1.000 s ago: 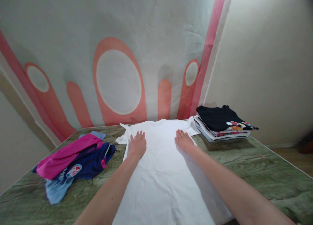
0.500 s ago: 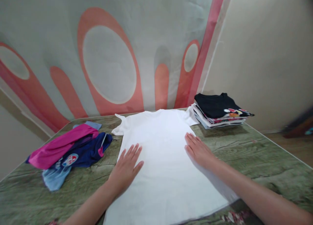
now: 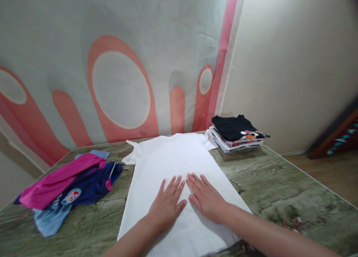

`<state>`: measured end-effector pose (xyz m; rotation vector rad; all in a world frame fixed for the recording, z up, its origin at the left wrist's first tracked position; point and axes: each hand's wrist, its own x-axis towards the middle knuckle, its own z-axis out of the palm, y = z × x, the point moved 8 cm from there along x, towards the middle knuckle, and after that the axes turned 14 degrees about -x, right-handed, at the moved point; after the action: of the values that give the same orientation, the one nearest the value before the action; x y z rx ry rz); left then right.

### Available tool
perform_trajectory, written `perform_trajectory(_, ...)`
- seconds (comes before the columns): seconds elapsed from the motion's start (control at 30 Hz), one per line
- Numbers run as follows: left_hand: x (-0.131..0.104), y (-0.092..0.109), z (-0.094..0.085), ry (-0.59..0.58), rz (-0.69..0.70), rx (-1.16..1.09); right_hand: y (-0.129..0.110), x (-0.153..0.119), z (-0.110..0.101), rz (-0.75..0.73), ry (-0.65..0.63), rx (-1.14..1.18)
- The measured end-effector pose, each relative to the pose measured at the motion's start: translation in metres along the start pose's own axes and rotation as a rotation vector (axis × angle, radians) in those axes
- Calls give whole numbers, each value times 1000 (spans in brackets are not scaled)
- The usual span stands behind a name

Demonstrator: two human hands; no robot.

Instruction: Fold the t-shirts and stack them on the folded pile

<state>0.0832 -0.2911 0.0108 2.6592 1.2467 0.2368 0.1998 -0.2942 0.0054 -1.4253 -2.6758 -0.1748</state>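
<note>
A white T-shirt [image 3: 167,156] lies spread on the table, its neckline toward the wall and its short sleeves out to the sides. On the middle of the shirt my left hand [image 3: 167,204] rests palm down with its fingers spread. My right hand [image 3: 207,197] is flat on the cloth just beside it, fingers stretched out and holding nothing. The fingertips of both hands are close together. Under the forearms, part of the shirt's lower end is hidden.
Pink, navy and light blue clothes [image 3: 75,178] lie in a loose pile at the left of the wood-patterned table [image 3: 279,186]. A folded stack topped by a black shirt [image 3: 229,127] sits at the back right. Behind stands a patterned wall [image 3: 162,44].
Both hands have come inward over the shirt, from its side edges to its middle, and lie nearer to each other. The camera view has shifted slightly.
</note>
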Motion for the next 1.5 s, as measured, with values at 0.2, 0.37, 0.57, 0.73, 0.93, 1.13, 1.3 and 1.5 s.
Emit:
perform_trajectory(0.2, -64, -12, -13, -96, 90, -7, 46, -56, 5, 108, -11, -67)
perform_trajectory(0.37, -123, -16, -21, -120, 149, 23, 57, -96, 8, 130, -12, -78)
perform_trajectory(0.57, -133, -13, -43, -60, 101, -106, 45, -81, -10, 137, -48, 37)
perform_trajectory(0.73, -47, -6, -61, 97, 8, -298, -30, -24, -31, -92, -92, 199)
perform_trajectory(0.93, 34, -23, -14, -57, -11, -239, -127, -38, -39, -634, -202, 480)
perform_trajectory(1.13, 35, -21, 3, -22, 26, -62, -53, -21, -47, -192, -34, 572)
perform_trajectory(1.3, -10, -9, -4, -19, 74, -14, 7, -29, -16, -1, -12, 111)
perform_trajectory(1.5, -89, -20, -18, 20, 76, 80, 34, -67, 2, 48, -16, -4)
